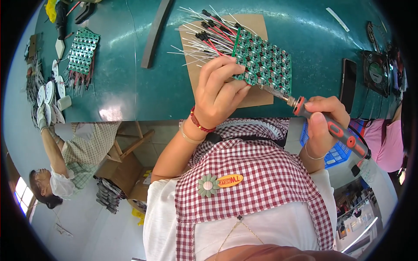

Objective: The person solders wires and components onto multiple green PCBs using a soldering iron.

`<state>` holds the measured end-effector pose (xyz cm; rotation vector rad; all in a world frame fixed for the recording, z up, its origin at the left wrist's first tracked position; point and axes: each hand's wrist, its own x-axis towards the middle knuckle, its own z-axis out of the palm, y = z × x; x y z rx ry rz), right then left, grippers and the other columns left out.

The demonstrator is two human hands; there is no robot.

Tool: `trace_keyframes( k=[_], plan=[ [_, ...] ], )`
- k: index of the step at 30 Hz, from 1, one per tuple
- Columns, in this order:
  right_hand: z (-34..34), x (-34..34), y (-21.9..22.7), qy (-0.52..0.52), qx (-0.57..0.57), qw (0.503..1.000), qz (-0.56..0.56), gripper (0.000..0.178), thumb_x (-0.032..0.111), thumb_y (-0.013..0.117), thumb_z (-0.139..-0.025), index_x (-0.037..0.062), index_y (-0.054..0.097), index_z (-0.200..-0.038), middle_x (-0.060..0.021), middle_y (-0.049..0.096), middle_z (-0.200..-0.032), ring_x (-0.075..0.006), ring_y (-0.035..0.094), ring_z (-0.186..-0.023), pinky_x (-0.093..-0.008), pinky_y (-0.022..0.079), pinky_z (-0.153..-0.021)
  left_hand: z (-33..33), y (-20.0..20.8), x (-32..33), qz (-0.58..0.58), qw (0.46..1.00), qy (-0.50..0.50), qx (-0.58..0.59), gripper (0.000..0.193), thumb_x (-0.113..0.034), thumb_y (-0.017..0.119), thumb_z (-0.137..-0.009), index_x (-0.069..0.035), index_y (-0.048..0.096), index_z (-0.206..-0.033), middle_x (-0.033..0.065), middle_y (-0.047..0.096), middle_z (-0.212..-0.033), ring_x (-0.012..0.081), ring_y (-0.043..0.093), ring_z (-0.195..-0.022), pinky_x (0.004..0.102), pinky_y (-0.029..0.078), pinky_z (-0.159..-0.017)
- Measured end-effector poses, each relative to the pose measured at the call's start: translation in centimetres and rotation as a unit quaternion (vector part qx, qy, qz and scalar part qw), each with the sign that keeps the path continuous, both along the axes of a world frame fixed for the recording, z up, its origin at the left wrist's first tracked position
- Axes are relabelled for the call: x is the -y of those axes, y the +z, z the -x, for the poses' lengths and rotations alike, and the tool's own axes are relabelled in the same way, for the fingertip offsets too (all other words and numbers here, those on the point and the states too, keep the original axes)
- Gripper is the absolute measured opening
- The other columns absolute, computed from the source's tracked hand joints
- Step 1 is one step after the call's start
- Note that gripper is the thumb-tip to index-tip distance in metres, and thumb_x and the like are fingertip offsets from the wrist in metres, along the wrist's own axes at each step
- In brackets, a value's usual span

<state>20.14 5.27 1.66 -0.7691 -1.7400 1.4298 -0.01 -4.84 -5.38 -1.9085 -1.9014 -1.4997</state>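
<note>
My right hand (324,124) is closed around the grey and red handle of a soldering iron (335,130). Its metal tip reaches the near edge of a green circuit board panel (263,61) crowded with small components. With curled fingers, my left hand (220,89) grips that panel at its near left corner. Red and white wires with black connectors (209,35) fan out to the left from beneath the panel. Under the panel and wires lies a brown cardboard sheet (257,101) on the green table (117,52). The exact spot touched by the iron's tip is hard to make out.
A dark bar (156,35) lies left of the cardboard. Farther left are another board panel (83,50) and white discs (49,93), near a gloved co-worker. To the right sit a phone (348,85) and a black fan (375,72). A white strip (338,19) rests at the back.
</note>
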Motion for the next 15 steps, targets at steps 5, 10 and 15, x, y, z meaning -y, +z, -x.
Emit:
trace_keyframes(
  k=[5, 10, 15],
  plan=[
    [-0.07, -0.17, 0.0, 0.001, 0.002, 1.0, 0.019, 0.021, 0.018, 0.068, -0.08, -0.0027, 0.066, -0.084, -0.0092, 0.063, -0.066, -0.0108, 0.052, -0.054, -0.0242, 0.038, -0.052, -0.17, 0.04, 0.31, 0.007, 1.0, 0.003, -0.002, 0.025, 0.001, 0.077, -0.059, -0.003, 0.061, -0.078, 0.0096, 0.061, -0.104, 0.0316, 0.059, -0.102, 0.0389, 0.052, -0.082],
    [-0.72, -0.4, 0.32, 0.003, 0.008, 1.0, 0.023, 0.023, 0.016, 0.059, -0.08, -0.007, 0.058, -0.082, -0.013, 0.056, -0.07, -0.017, 0.052, -0.058, -0.0283, 0.04, -0.055, -0.16, 0.08, 0.48, 0.008, 1.0, 0.003, 0.001, 0.025, 0.001, 0.077, -0.059, -0.003, 0.061, -0.078, 0.0099, 0.061, -0.104, 0.032, 0.059, -0.102, 0.0388, 0.052, -0.082],
    [-0.72, -0.52, -0.29, -0.028, -0.016, 0.999, 0.032, 0.023, 0.018, 0.068, -0.08, -0.0037, 0.065, -0.082, -0.0087, 0.061, -0.066, -0.0105, 0.049, -0.052, -0.0244, 0.033, -0.048, -0.2, 0.01, 0.63, 0.02, 1.0, 0.0, -0.001, 0.032, 0.003, 0.08, -0.058, -0.005, 0.06, -0.082, 0.0091, 0.062, -0.104, 0.0327, 0.061, -0.101, 0.0411, 0.05, -0.084]
  ],
)
